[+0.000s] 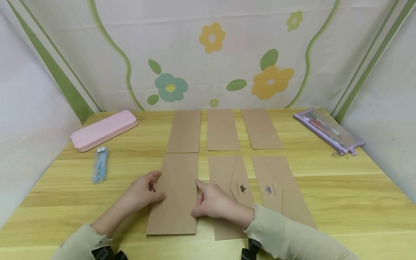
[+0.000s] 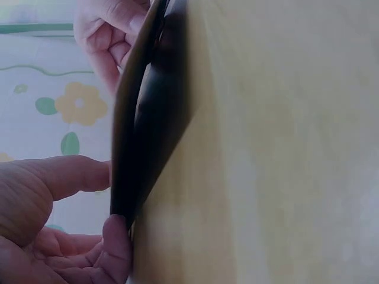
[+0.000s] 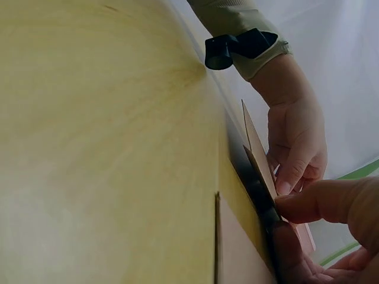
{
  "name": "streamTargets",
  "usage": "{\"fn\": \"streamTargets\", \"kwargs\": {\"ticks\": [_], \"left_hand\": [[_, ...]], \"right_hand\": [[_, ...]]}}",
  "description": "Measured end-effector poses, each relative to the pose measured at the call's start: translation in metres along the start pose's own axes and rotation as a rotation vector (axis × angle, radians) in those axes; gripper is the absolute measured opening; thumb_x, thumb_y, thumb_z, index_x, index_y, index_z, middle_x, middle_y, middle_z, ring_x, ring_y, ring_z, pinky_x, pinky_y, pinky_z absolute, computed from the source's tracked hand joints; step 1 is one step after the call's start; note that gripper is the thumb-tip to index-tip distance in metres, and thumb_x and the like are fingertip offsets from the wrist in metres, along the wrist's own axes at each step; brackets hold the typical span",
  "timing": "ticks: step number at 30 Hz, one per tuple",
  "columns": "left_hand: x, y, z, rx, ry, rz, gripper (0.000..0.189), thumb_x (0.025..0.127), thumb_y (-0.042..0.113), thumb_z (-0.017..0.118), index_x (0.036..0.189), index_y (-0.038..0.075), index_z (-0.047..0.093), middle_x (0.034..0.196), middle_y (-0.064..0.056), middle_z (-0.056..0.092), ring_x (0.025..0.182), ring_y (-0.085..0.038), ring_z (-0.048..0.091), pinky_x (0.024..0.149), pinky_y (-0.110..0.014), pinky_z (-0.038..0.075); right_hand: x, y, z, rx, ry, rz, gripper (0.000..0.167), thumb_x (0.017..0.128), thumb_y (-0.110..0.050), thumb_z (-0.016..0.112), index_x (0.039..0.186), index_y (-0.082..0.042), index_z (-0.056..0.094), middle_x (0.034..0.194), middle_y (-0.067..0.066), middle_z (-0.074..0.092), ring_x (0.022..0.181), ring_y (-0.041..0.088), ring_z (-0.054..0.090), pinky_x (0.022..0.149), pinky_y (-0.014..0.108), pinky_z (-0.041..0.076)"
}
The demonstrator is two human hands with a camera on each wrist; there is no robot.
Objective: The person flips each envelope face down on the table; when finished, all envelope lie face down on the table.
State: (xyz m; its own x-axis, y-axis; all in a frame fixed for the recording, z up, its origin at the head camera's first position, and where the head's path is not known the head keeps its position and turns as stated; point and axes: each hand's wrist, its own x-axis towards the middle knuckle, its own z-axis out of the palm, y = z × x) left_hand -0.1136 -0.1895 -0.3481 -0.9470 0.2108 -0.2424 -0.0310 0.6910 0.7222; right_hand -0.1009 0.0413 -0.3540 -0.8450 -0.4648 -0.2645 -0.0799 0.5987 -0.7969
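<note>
A plain brown kraft envelope (image 1: 177,202) lies between both hands at the near left of the head view, flap side hidden. My left hand (image 1: 141,193) pinches its left edge, thumb on top. Along the right edge, my right hand (image 1: 214,202) grips it between thumb and fingers. Both wrist views show the envelope (image 2: 122,136) nearly edge-on, lifted slightly off the table with dark shadow beneath. Right of it are two envelopes with flaps and crown prints, one with a black crown (image 1: 243,188), the other with a blue crown (image 1: 268,190).
Farther back lie three plain envelopes, at left (image 1: 184,131), middle (image 1: 223,130) and right (image 1: 262,129). A pink case (image 1: 104,130) and a blue packet (image 1: 100,165) are at left. The purple-edged clear pouch (image 1: 328,130) holds pens at right. A floral cloth (image 1: 208,72) hangs behind the wooden table (image 1: 351,202).
</note>
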Motion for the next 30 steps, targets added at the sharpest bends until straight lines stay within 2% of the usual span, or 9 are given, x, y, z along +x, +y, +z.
{"fn": "streamTargets", "kwargs": {"ticks": [4, 12, 18, 23, 26, 28, 30], "left_hand": [[0.001, 0.0, -0.001, 0.025, -0.025, 0.007, 0.073, 0.076, 0.017, 0.075, 0.134, -0.007, 0.038, 0.068, -0.003, 0.046, 0.058, -0.015, 0.042, 0.048, -0.025, 0.035], [0.005, -0.003, -0.001, 0.086, -0.05, -0.006, 0.082, 0.072, 0.021, 0.078, 0.139, -0.001, 0.035, 0.065, -0.004, 0.051, 0.055, -0.015, 0.047, 0.05, -0.03, 0.04], [0.006, -0.004, -0.002, 0.076, -0.051, -0.015, 0.084, 0.072, 0.021, 0.079, 0.14, 0.001, 0.034, 0.065, -0.005, 0.052, 0.055, -0.015, 0.049, 0.05, -0.03, 0.041], [0.006, -0.006, -0.003, 0.053, -0.051, -0.001, 0.082, 0.075, 0.024, 0.076, 0.141, 0.002, 0.032, 0.065, -0.005, 0.052, 0.054, -0.015, 0.05, 0.049, -0.03, 0.042], [0.005, -0.005, -0.005, 0.032, -0.025, 0.012, 0.077, 0.08, 0.026, 0.072, 0.141, 0.004, 0.031, 0.067, -0.005, 0.051, 0.054, -0.016, 0.049, 0.048, -0.029, 0.041], [0.004, -0.002, -0.006, 0.026, 0.005, 0.039, 0.072, 0.082, 0.026, 0.07, 0.14, 0.006, 0.032, 0.07, -0.005, 0.051, 0.056, -0.016, 0.048, 0.048, -0.028, 0.04], [0.003, 0.004, -0.006, 0.022, 0.04, 0.1, 0.067, 0.083, 0.023, 0.069, 0.138, 0.005, 0.035, 0.073, -0.004, 0.051, 0.06, -0.015, 0.047, 0.05, -0.027, 0.041]], "right_hand": [[0.0, -0.001, 0.0, -0.019, -0.006, 0.006, 0.096, 0.064, -0.011, 0.077, 0.141, 0.01, 0.023, 0.061, -0.005, 0.059, 0.053, 0.007, 0.049, 0.049, 0.021, 0.039], [0.001, -0.002, 0.001, -0.131, -0.033, -0.034, 0.094, 0.064, -0.008, 0.074, 0.141, 0.011, 0.023, 0.046, -0.007, 0.051, 0.038, 0.004, 0.041, 0.038, 0.019, 0.031], [0.001, -0.002, 0.0, -0.125, -0.036, -0.03, 0.095, 0.065, -0.009, 0.075, 0.141, 0.011, 0.022, 0.048, -0.006, 0.053, 0.039, 0.005, 0.043, 0.038, 0.018, 0.032], [0.001, 0.001, -0.001, -0.066, -0.025, -0.021, 0.094, 0.067, -0.012, 0.075, 0.142, 0.009, 0.022, 0.051, -0.005, 0.054, 0.041, 0.005, 0.044, 0.04, 0.019, 0.033], [-0.001, 0.003, -0.002, 0.02, -0.02, -0.021, 0.091, 0.071, -0.016, 0.074, 0.143, 0.007, 0.023, 0.056, -0.004, 0.057, 0.046, 0.006, 0.049, 0.044, 0.02, 0.039], [-0.004, 0.005, -0.003, 0.084, -0.008, -0.033, 0.088, 0.073, -0.017, 0.073, 0.143, 0.005, 0.025, 0.061, -0.003, 0.059, 0.05, 0.008, 0.053, 0.047, 0.022, 0.043], [-0.007, 0.006, -0.006, 0.135, 0.01, -0.053, 0.083, 0.075, -0.017, 0.072, 0.142, 0.003, 0.028, 0.068, -0.002, 0.06, 0.055, 0.01, 0.055, 0.05, 0.023, 0.047]]}}
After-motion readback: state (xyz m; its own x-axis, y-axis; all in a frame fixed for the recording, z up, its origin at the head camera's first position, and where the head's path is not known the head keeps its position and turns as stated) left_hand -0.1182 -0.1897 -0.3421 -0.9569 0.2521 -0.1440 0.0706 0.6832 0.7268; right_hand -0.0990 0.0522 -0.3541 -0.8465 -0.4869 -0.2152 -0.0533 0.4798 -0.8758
